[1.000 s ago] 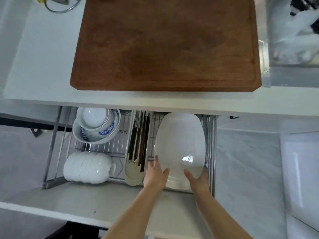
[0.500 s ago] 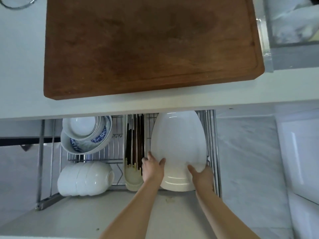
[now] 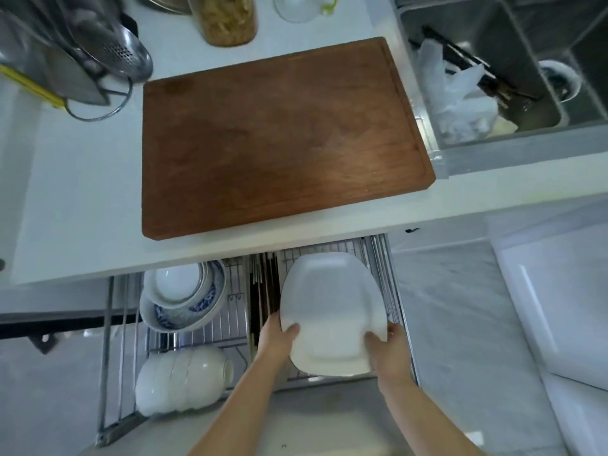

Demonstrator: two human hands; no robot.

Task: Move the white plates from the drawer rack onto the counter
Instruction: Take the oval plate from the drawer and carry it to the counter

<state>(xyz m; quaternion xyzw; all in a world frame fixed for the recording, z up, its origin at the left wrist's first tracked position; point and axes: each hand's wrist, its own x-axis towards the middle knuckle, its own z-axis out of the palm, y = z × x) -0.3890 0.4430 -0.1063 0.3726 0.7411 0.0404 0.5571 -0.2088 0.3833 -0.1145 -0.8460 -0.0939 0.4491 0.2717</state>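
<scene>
Head view, left hand (image 3: 274,337), right hand (image 3: 390,348) seemingly gripping plates (image 3: 330,311)

Plates (image 3: 329,301) white; board (image 3: 273,139) brown; bowl (image 3: 197,311) blue-patterned.

A big brown wooden cutting board (image 3: 279,136) lies flat on a white kitchen counter (image 3: 75,179). To the right of the board there is a shiny metal sink (image 3: 513,60) with crumpled clear plastic (image 3: 460,97) inside, and at the far left edge stand silver pots and a strainer (image 3: 115,54) next to a see-through jar of food (image 3: 228,19). Down below, the floor (image 3: 460,340) is pale grey stone with soft streaks, and the light is cool and dim.
</scene>
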